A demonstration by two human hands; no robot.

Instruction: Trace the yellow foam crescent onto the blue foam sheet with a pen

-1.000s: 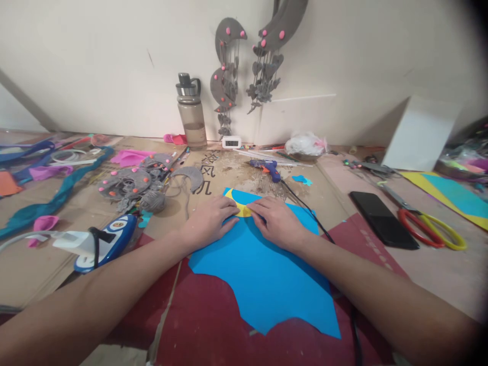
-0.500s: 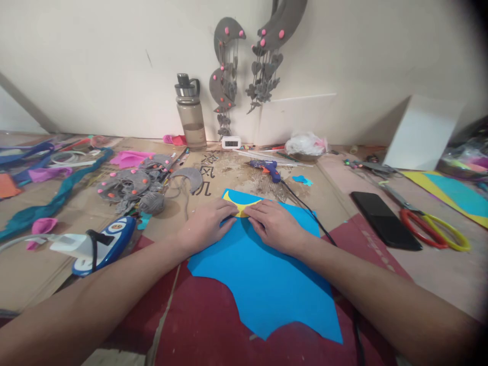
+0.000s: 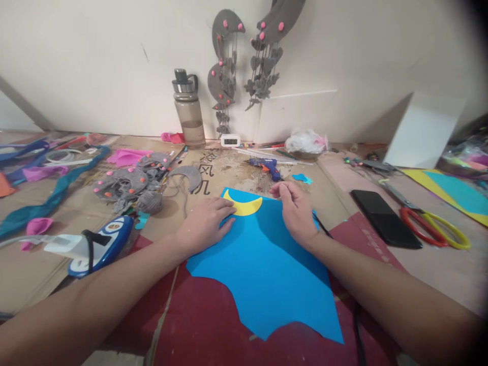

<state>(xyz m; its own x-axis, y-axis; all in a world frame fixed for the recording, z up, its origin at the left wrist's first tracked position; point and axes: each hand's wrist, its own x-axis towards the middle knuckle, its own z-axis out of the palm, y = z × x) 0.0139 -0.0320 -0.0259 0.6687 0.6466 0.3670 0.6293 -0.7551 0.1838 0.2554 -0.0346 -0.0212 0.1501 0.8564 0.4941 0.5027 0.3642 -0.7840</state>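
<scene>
A large blue sheet (image 3: pixel 263 274) with a scalloped lower edge lies in front of me. Near its top edge rests a yellow crescent moon cutout (image 3: pixel 247 207), flat on the blue. My left hand (image 3: pixel 206 223) lies on the sheet with its fingers stretched out, the tips pressing the crescent's left part. Over the sheet's upper right, apart from the crescent, is my right hand (image 3: pixel 297 211). Its thumb and fingers are drawn together in a pinch; whatever is between them, if anything, is too small to make out.
Behind the sheet lies a blue glue gun (image 3: pixel 269 166), its cord running past my right hand. A phone (image 3: pixel 383 218) and red-and-yellow-handled scissors (image 3: pixel 427 221) lie right. Grey felt moons (image 3: pixel 125 185), a blue-and-white power strip (image 3: pixel 101 249) and a water bottle (image 3: pixel 189 114) stand left and behind.
My right hand has come off the crescent and moved up and right, its fingers now pinched. The crescent's right part is uncovered. My left hand stays at its left part.
</scene>
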